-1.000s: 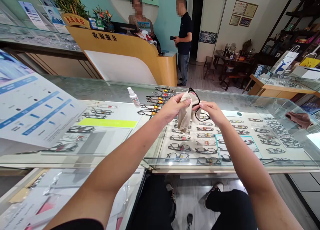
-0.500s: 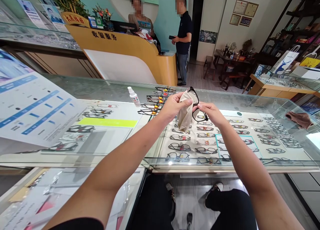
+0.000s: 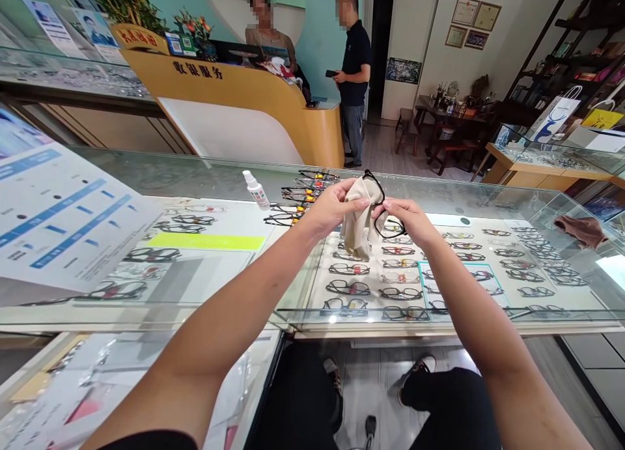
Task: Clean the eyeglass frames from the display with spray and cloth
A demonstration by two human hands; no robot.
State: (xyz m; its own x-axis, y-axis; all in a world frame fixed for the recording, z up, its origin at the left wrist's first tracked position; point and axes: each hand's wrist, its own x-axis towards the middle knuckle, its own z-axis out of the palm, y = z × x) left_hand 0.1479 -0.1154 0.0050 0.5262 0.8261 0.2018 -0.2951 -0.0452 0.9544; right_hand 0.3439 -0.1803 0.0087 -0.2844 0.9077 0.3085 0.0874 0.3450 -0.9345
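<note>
Above the glass display counter (image 3: 293, 316), my left hand (image 3: 336, 206) pinches a beige cleaning cloth (image 3: 357, 232) around one lens of a pair of black-framed eyeglasses (image 3: 396, 234). The cloth covers most of that lens and hangs down below my fingers. My right hand (image 3: 403, 217) grips the same eyeglasses near the bridge, with the other lens bare beneath it. Just left of my left hand, several dark eyeglasses (image 3: 288, 214) with coloured tags lie in a row on the glass top. A white spray bottle (image 3: 256, 191) stands beside them.
Rows of eyeglasses (image 3: 400, 294) fill the case under the glass. A printed leaflet (image 3: 73, 222) stands at the left. A brown cloth (image 3: 581, 230) lies on the right end. Beyond are a curved cashier desk (image 3: 234, 98) and two people, one standing person (image 3: 355, 66) holding a phone.
The cloth has spread further over the upper lens, and my left hand has shifted slightly. Both hands keep their hold. The whole view has moved a little.
</note>
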